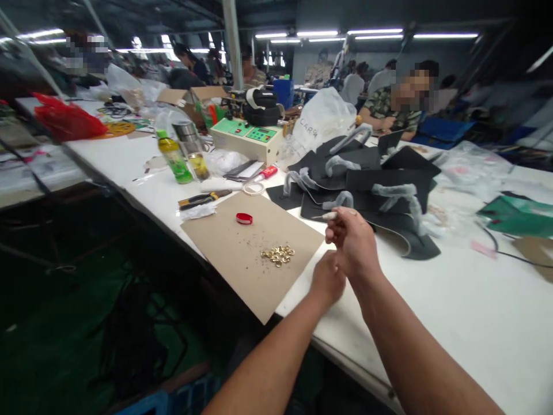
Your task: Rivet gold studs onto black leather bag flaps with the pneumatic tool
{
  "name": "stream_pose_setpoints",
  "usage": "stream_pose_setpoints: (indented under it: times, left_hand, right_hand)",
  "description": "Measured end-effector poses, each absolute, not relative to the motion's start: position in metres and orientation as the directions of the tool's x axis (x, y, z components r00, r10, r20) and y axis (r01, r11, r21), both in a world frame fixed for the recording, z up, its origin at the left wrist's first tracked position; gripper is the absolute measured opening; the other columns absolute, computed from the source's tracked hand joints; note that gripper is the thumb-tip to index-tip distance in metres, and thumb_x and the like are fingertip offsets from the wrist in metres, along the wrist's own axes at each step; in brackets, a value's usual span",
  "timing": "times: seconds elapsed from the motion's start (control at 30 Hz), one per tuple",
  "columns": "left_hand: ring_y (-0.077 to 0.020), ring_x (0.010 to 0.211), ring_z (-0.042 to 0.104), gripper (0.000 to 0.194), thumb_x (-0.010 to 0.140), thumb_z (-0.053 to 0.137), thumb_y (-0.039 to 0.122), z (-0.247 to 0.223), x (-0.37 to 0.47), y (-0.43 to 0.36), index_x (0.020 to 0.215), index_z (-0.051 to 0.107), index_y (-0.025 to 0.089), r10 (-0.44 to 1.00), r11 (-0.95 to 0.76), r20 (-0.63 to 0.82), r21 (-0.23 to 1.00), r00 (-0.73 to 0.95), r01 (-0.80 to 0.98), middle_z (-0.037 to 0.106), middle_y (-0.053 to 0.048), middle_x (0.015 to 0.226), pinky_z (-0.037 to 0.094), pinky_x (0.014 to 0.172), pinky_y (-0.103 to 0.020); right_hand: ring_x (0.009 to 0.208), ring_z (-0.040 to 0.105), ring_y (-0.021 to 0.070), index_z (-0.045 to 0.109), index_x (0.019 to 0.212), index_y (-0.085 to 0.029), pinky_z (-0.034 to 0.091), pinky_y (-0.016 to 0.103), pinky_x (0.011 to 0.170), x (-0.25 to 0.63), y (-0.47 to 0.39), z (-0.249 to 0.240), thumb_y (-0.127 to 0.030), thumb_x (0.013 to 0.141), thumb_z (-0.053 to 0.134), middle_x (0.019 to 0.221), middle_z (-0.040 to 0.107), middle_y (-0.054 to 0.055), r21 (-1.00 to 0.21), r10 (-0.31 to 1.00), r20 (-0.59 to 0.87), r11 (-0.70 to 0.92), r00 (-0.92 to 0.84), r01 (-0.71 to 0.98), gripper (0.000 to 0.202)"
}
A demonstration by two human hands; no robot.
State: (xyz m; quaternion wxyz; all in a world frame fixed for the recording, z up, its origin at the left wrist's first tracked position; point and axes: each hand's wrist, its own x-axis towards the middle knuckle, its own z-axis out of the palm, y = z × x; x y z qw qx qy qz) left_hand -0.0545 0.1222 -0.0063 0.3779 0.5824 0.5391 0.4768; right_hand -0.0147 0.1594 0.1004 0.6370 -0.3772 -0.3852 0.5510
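My right hand (355,239) is closed on a thin pointed tool with a pale handle (330,215), its fine tip pointing left. Just below, my left hand (329,278) is curled and close against my right wrist; whatever its fingers hold is hidden. Both hands are over the table near the right edge of a brown cardboard sheet (224,230). Lying on that sheet are a small heap of gold-coloured metal fittings (279,254), tiny dark scattered bits and a red oval ring-shaped item (244,218). Behind my hands, black panels (363,158) with grey-wrapped handles (395,190) are piled up.
Yellow-and-black pliers (205,199), a roll of tape (253,188), a green-labelled bottle (174,157) and a control box (246,138) stand or lie beyond the sheet. A plastic bag (326,118) is behind the pile. A person in a camouflage shirt (389,109) sits across the table.
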Motion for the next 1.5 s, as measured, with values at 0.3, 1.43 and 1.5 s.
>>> stream_pose_setpoints:
  times: [0.3, 1.43, 1.5]
  left_hand:
    - [-0.0134, 0.073, 0.071, 0.029, 0.093, 0.067, 0.028, 0.000, -0.064, 0.107, 0.117, 0.080, 0.020, 0.998, -0.061, 0.061, 0.992, 0.002, 0.114, 0.078, -0.006, 0.104, 0.056, 0.060, -0.022]
    - [-0.0178, 0.090, 0.075, 0.022, 0.093, 0.071, 0.021, -0.001, -0.059, 0.106, 0.112, 0.082, 0.024, 0.975, -0.197, 0.218, 0.935, -0.040, 0.294, 0.080, -0.005, 0.105, 0.060, 0.079, -0.029]
    - [-0.0180, 0.090, 0.075, 0.021, 0.093, 0.070, 0.021, 0.000, -0.058, 0.105, 0.111, 0.082, 0.024, 0.973, -0.200, 0.227, 0.928, -0.051, 0.316, 0.080, -0.005, 0.106, 0.060, 0.080, -0.029]
  right_hand:
    - [0.054, 0.055, 0.0125, 0.069, 0.098, -0.020, 0.046, 0.025, 0.055, 0.086, 0.102, 0.034, -0.046, 0.093, 0.070, 0.067, 0.065, -0.004, -0.989, 0.915, 0.094, 0.131, 0.393, -0.068, 0.027]
    - [0.054, 0.054, 0.0143, 0.067, 0.086, -0.022, 0.043, 0.028, 0.061, 0.081, 0.096, 0.038, -0.040, 0.099, 0.062, 0.058, 0.061, -0.005, -0.949, 0.916, 0.205, 0.099, 0.345, 0.301, 0.022]
    - [0.052, 0.054, 0.0139, 0.066, 0.085, -0.022, 0.043, 0.028, 0.058, 0.083, 0.097, 0.037, -0.040, 0.098, 0.062, 0.056, 0.060, -0.005, -0.977, 0.919, 0.151, 0.083, 0.363, 0.198, 0.023]
